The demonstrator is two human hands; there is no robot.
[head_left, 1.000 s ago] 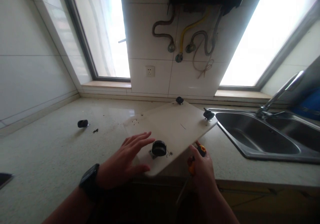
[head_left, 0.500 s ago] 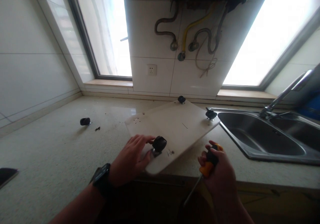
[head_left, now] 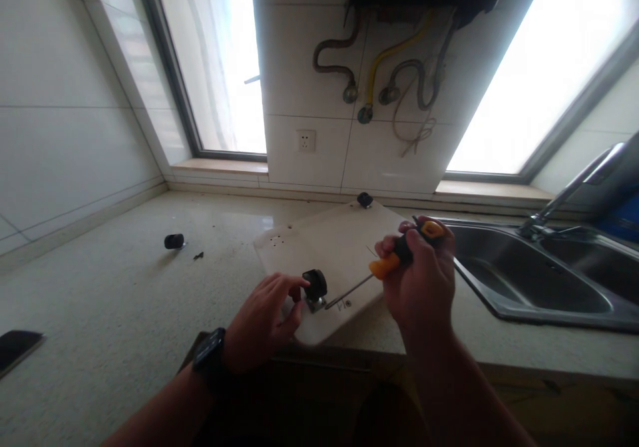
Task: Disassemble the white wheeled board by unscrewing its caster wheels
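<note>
A white board with cut corners lies on the counter, black casters on its upper face. At its near corner, my left hand steadies a caster, index finger against the wheel and thumb low by its base. My right hand is wrapped around the orange-and-black handle of a screwdriver. The screwdriver slants down to the left, its tip at the metal base plate of that caster. Another caster stands at the board's far corner. The right-hand corner is hidden behind my right hand.
A loose caster lies on the counter at left, with small dark bits, probably screws, beside it. A dark flat object is at the far left. The steel sink and faucet are at right.
My right hand has risen and swung the screwdriver from below the counter edge to the caster's base. My left hand stays at the caster, its index finger shifted slightly on the wheel.
</note>
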